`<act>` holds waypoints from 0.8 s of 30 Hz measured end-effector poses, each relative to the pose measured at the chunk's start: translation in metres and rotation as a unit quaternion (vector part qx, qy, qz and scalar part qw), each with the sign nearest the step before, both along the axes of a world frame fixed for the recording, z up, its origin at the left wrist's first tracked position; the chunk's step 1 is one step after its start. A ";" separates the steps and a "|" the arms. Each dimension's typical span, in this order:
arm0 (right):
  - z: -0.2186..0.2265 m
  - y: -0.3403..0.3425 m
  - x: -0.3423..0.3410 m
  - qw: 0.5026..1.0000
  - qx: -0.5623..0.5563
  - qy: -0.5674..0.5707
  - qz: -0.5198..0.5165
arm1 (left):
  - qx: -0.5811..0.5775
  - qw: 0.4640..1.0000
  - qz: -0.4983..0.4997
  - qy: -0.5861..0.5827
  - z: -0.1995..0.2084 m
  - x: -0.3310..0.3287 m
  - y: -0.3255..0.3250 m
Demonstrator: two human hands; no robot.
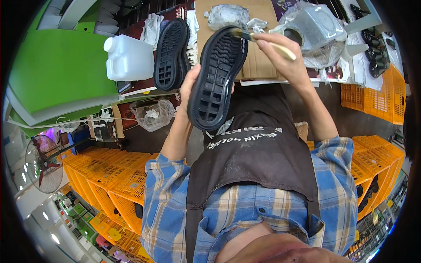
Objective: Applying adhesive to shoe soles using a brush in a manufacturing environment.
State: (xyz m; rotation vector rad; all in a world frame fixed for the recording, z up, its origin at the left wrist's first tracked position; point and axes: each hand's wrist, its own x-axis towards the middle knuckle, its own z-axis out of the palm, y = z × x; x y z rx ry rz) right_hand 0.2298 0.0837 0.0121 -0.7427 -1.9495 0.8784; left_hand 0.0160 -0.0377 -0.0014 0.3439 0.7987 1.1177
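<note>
My left hand (188, 85) is wrapped round the side of a black rubber shoe sole (218, 72), held tilted over the table's near edge. Its inner face, with a grid of hollows and wavy ribs, is turned up. My right hand (285, 59) grips a brush (286, 51) with a pale handle. The bristles touch the sole's upper end, and a wet shine runs along the right rim. Just left of the held sole, more black soles (170, 57) lie stacked on the table. My left fingers behind the sole are mostly hidden.
A white plastic jug (130, 59) stands at the left. Cardboard (258, 61) covers the middle, with a plastic-wrapped lump (228, 16) on it. A clear container (313, 28) lies on its side at the right. Orange crates (118, 175) stand on both sides behind me.
</note>
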 end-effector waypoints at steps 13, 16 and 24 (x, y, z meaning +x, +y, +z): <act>0.053 -0.047 -0.021 0.986 0.004 0.007 0.166 | 0.068 0.994 0.086 -0.009 0.010 -0.006 0.013; 0.067 -0.059 -0.010 0.951 -0.096 0.006 0.293 | 0.153 0.987 0.040 -0.029 0.012 -0.013 0.018; 0.034 -0.020 0.053 0.881 -0.271 0.389 -0.001 | 0.176 0.982 0.069 -0.018 0.026 0.009 0.008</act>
